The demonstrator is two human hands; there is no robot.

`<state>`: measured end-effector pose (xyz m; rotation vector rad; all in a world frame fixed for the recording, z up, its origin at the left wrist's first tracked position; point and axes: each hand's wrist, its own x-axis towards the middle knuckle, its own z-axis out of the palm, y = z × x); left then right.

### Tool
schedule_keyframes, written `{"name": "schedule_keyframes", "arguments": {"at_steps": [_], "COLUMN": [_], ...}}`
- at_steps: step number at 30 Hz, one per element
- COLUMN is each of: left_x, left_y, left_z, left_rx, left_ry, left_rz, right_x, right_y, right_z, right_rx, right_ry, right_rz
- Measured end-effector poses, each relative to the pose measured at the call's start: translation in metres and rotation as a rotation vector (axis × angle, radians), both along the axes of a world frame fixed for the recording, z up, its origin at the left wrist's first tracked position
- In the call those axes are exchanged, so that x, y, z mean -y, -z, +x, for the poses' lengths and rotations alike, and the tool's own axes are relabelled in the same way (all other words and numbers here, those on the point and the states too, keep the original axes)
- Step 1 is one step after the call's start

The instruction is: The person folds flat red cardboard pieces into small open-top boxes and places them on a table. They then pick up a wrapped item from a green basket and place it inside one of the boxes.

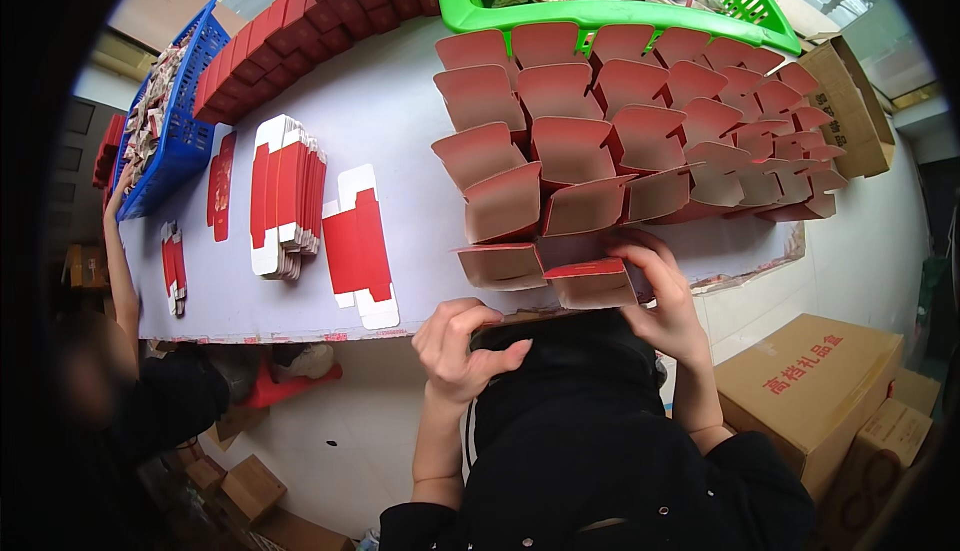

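Note:
My right hand is closed around the right side of a small red paper box, its top open and its pale inside showing. Its fingers reach behind the box, and the thumb lies near the front corner. My left hand is at the table's front edge, fingers bent and thumb apart, with nothing visible in it. Just beyond it stands another open red box. Further back, rows of open-topped red boxes stand close together. Left of my hands lies a flat, unfolded red and white carton.
A green basket of small packets stands behind the boxes. Stacked flat cartons and closed red boxes lie leftward. At far left, another person's arm reaches to a blue basket. A large cardboard box is at right.

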<state>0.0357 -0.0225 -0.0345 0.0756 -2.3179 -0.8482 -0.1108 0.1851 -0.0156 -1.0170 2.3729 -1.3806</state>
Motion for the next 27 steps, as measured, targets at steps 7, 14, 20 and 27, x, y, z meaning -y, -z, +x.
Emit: {"name": "schedule_keyframes", "arguments": {"at_steps": [7,14,20,27], "left_x": [-0.018,-0.02,-0.016,0.035], "left_y": [0.019,0.023,0.021,0.006], "left_z": [-0.019,-0.03,-0.025,-0.014], "left_rx": [-0.01,0.052,0.003,0.099], "left_ry": [-0.226,-0.192,-0.237,-0.945], "left_rz": [0.223,0.355,0.285,0.044], "right_x": [0.018,0.033,0.032,0.022], "right_y": [0.009,0.014,0.015,0.016], "right_z": [0.004,0.008,0.015,0.016], "right_rx": [-0.338,-0.304,-0.207,-0.227], "right_ry": [0.084,0.175,0.239,0.264], "right_rz": [0.01,-0.013,-0.032,-0.057]}}
